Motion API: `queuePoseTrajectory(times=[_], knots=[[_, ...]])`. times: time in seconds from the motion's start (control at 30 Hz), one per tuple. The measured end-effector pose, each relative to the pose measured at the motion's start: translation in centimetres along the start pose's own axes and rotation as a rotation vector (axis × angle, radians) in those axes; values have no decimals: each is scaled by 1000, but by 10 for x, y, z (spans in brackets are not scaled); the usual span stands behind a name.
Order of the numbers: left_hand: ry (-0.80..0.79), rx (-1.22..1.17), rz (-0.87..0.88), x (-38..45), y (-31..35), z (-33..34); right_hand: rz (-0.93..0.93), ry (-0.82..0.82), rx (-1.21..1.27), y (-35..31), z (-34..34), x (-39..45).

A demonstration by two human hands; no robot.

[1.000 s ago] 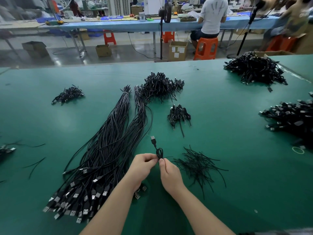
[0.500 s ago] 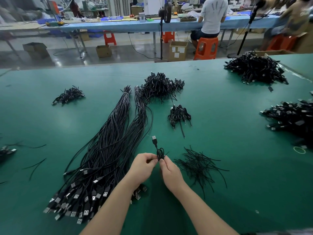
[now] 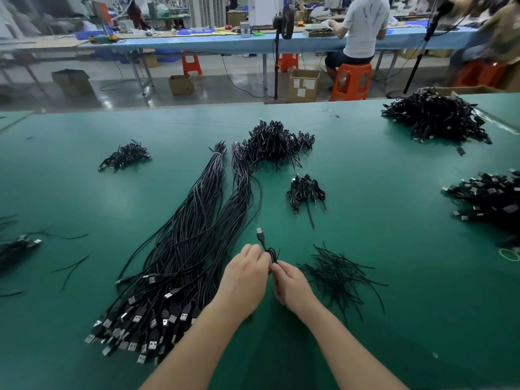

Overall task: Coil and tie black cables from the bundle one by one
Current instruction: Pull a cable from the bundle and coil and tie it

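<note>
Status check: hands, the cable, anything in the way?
Left hand and right hand both pinch the coiled cable, plug up. Tie not confirmed. Ties just right, bundle left. Nothing in the way.

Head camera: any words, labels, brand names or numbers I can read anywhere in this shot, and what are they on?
No text can be read.
Cardboard box beside the orange stool: white labels, print too small to read.
USB plugs of the cable bundle: no legible marking.
Coiled cable held by the left hand and right hand: no print visible.
</note>
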State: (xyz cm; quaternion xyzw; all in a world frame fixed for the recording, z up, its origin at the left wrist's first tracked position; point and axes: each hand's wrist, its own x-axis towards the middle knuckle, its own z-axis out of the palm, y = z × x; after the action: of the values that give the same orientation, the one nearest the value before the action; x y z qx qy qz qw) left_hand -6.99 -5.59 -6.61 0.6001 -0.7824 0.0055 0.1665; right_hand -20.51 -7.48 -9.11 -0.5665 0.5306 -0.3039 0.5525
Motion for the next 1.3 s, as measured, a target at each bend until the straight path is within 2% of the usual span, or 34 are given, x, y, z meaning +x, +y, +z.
queuePoseTrajectory(times=[0.1,0.2,0.3,0.43,0.63,0.83,0.93,1.03,1.17,1.3], knots=[[83,82,114,1,-3,-2,70,-108,128,-6,-7,-2],[18,66,129,4,-8,-4,119,-159,181,-12,-12,-4],[-101,-36,52,2,-15,-3,137,-193,219,-14,-13,-6],[-84,-46,-11,-2,-21,-5,92,-232,194,-12,-11,-8],[-171,-49,-145,1,-22,-14,3,-226,-62,-4,-10,-7],[-275,-117,-304,6,-18,-20,-46,-137,-222,2,-7,-7],[-341,-224,-403,10,-18,-28,-146,-124,-454,6,-5,-10],[-456,-302,-465,14,-21,-38,-306,-44,-648,13,1,-14],[-561,-335,-524,16,-25,-46,-478,43,-749,18,6,-22],[-604,-316,-513,17,-22,-48,-533,62,-768,17,5,-25]])
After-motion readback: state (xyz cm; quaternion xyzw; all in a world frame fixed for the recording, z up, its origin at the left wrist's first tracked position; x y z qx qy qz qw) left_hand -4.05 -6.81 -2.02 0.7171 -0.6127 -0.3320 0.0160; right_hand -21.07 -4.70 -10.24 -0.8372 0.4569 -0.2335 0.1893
